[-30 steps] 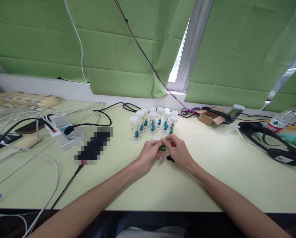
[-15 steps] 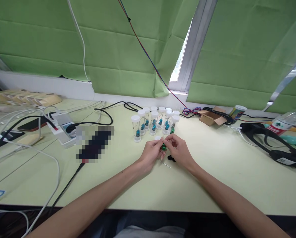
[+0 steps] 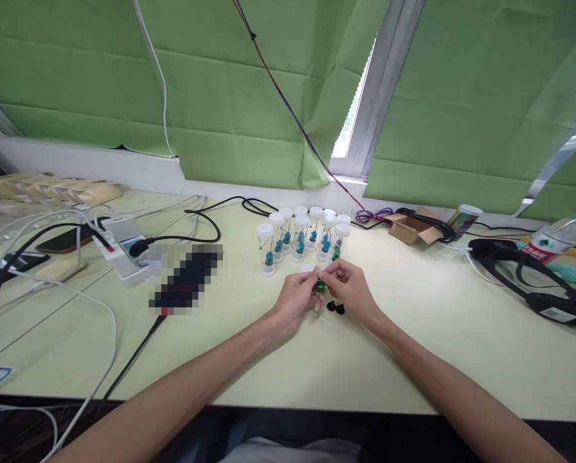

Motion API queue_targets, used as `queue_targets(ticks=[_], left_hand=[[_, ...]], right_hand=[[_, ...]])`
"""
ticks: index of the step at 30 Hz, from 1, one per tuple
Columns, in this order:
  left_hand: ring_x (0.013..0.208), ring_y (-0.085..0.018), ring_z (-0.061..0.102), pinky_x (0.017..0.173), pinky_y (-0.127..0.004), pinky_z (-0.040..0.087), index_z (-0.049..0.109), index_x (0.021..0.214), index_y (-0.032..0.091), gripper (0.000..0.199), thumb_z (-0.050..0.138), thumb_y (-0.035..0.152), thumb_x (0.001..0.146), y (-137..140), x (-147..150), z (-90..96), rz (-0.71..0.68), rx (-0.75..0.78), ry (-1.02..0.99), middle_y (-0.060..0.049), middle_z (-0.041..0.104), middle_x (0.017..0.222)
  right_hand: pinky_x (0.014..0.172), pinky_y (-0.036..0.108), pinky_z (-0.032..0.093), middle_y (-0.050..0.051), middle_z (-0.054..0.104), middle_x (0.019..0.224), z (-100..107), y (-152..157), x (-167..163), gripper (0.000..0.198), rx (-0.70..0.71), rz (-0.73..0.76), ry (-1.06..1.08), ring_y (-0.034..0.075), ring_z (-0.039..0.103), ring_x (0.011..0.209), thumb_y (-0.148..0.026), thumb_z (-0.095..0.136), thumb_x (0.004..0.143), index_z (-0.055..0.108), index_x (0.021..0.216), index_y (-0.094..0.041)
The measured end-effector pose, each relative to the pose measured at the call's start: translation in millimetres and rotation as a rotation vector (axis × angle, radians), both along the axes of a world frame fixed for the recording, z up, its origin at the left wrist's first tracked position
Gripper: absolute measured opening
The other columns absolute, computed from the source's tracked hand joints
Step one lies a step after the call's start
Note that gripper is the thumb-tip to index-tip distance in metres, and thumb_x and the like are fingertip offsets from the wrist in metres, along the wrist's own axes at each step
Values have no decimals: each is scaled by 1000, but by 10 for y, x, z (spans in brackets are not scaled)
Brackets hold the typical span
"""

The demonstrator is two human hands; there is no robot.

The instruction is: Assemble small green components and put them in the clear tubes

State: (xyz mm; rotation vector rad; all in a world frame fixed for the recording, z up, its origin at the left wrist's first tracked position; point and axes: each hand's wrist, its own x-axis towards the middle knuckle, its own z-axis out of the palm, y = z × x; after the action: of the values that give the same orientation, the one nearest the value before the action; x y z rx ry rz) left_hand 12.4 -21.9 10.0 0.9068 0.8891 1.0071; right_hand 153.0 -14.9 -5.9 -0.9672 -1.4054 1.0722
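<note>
A small shiny green part is pinched in the fingertips of my left hand. Against its top, the closed thumb and finger of my right hand meet it from the other side. The fingers partly cover the part, so its full shape is hidden. Two small black round pieces lie on the table just below my right hand. Beside them is a thin metal pin. Just beyond my hands stand several clear tubes with white caps, most holding blue parts; one at the right contains green.
To the left, a white power strip sits among cables, with a blurred dark device nearby. At right are an open cardboard box, a can, a black headset and a plastic bottle.
My right hand has shifted slightly up, and both black pieces now show more fully. The green part stays between my hands.
</note>
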Motion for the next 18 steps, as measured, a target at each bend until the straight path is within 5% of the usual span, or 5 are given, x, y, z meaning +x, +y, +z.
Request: queue_targets(ticks=[18], left_hand=[[48, -7, 48, 44, -21, 35, 66, 76, 10, 42, 70, 51, 81, -15, 20, 12, -18, 25, 7, -8, 65, 66]], right_hand=[[41, 21, 28, -6, 50, 48, 17, 26, 16, 38, -129, 40, 126, 6, 39, 40, -42, 84, 70, 54, 66, -18]])
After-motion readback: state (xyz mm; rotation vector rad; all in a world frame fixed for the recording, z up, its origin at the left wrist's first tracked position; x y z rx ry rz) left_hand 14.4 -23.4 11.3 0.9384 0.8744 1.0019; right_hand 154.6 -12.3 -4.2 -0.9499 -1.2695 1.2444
